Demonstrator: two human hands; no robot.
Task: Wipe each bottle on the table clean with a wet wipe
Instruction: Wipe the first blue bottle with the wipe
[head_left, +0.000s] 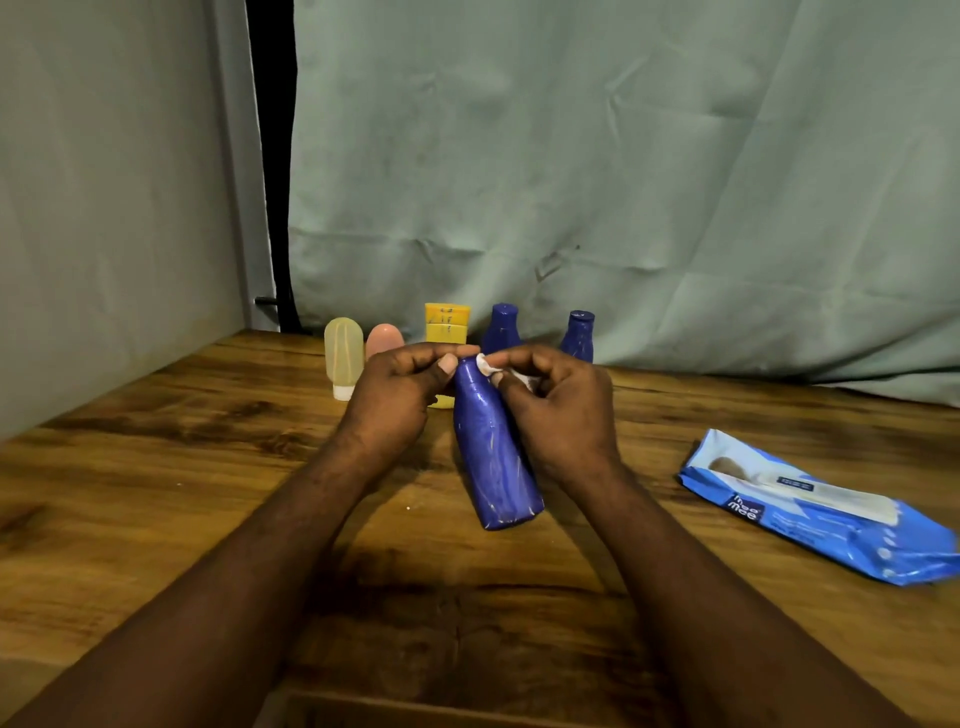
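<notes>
The left hand (400, 400) is gripping the blue bottle (493, 462) by its neck, the right hand (558, 410) pinching the wet wipe (486, 365); seemingly light, slick plastic.

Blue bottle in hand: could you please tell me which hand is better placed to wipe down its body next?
Likely right: the right hand pinches the wipe at the top of the bottle, while the left hand grips its neck.
</notes>
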